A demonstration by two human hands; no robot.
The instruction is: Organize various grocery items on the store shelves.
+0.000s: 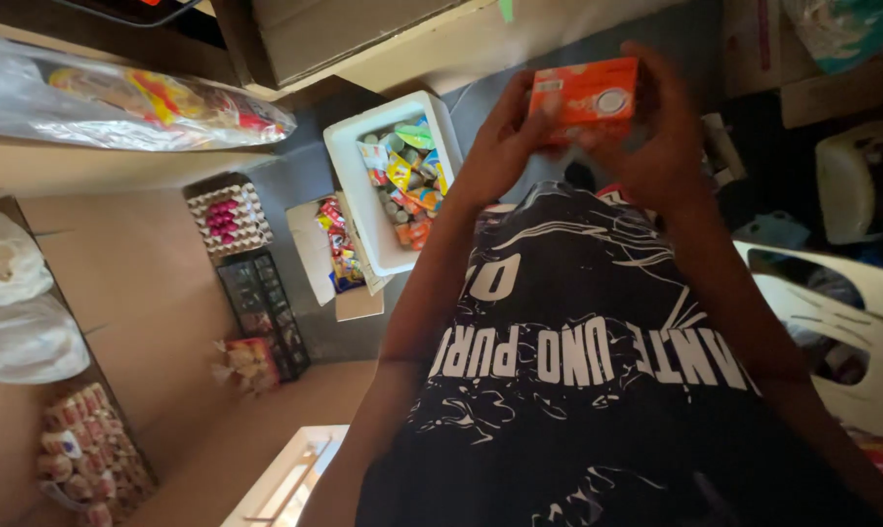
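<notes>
Holding an orange box (586, 96) up in front of a black shirt (578, 390), both hands grip it. Far left of the box sits a tray of eggs (229, 218). Nearer, still left, is a white box (383, 185) full of cans. The left hand (500, 146) curls shut on the orange box's left side. The right hand (661, 137) wraps its right side. Right of the box stands a white chair (842, 322).

Box (586, 95): small, flat, rectangular carton; orange with a white patch and a round pale mark on its face. Held level in mid-air above the floor, broad face up.
</notes>
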